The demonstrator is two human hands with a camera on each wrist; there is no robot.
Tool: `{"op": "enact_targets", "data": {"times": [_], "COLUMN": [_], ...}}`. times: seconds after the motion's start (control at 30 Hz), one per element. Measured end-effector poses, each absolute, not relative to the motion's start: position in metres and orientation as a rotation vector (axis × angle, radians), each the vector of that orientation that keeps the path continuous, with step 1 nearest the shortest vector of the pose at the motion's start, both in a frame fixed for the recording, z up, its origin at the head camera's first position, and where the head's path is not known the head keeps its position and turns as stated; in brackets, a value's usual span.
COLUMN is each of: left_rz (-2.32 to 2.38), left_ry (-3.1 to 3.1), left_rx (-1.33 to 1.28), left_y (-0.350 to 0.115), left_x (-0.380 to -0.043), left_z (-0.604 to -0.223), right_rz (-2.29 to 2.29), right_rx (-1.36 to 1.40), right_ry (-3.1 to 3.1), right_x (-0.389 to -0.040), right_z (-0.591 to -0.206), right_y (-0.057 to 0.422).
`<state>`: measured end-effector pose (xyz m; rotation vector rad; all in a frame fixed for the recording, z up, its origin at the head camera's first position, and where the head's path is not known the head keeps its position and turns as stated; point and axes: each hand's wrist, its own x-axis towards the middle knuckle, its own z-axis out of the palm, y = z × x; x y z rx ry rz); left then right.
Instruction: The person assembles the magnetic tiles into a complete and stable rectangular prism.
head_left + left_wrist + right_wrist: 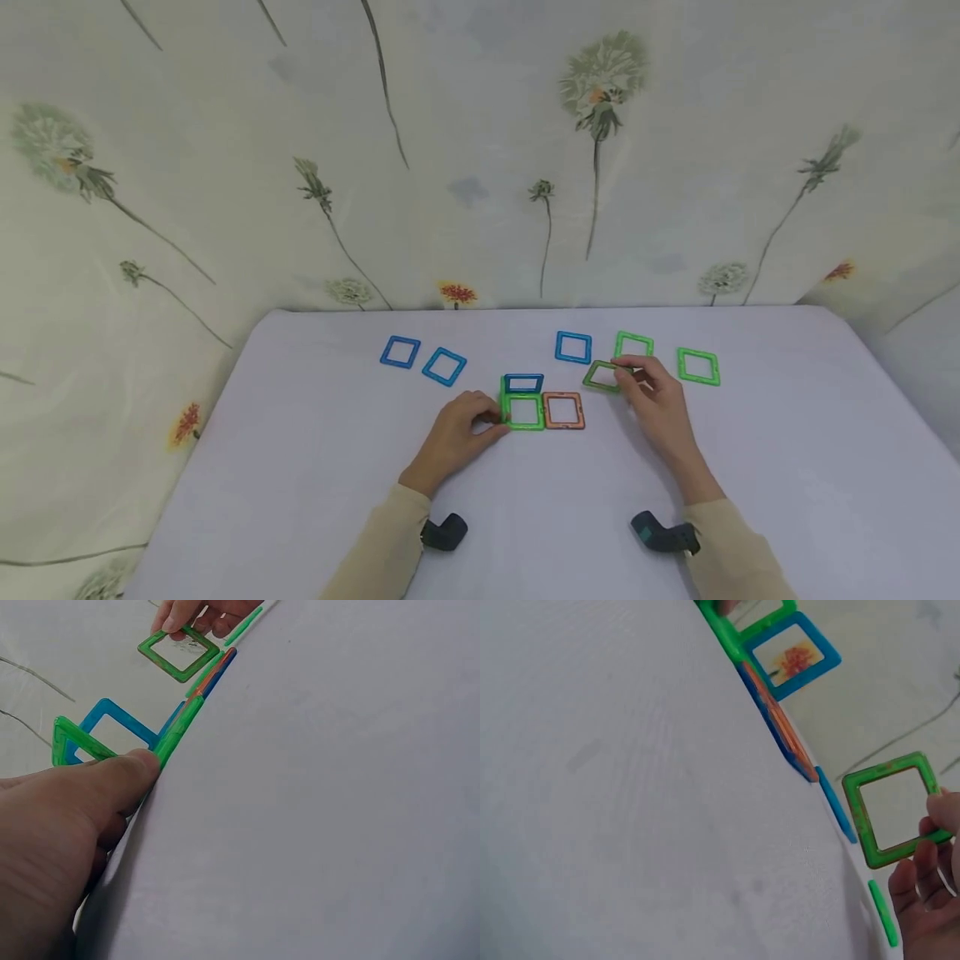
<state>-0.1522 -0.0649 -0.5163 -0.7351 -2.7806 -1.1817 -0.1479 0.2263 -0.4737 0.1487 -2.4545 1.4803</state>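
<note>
My left hand pinches a green square magnetic tile that stands upright at the left side of a small build. A flat green tile forms its base, with a blue tile standing along the back edge. Joined on the right lies a flat orange tile; a blue edge shows beneath it in the right wrist view. My right hand holds another green square tile with brownish inner edges, tilted and raised, by its right side between thumb and fingers.
Two blue tiles, one farther left and one nearer the build, lie at the back left. Another blue tile lies behind the build. Two green tiles lie behind and right of my right hand, the outer one fully visible. A floral cloth hangs behind the white table.
</note>
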Motion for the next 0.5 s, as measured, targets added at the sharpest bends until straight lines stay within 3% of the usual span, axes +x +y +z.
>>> {"op": "enact_targets", "data": {"times": [0.5], "left_rz": [-1.18], "left_ry": [-2.763], "left_rx": [-0.674], "left_y": [-0.063], "left_x": [-0.155], "left_z": [-0.516], "right_rz": [1.534], "right_rx": [0.185], "right_ry": [-2.451], "right_x": [-0.181], "right_z": [-0.5], "right_y": [0.219]}}
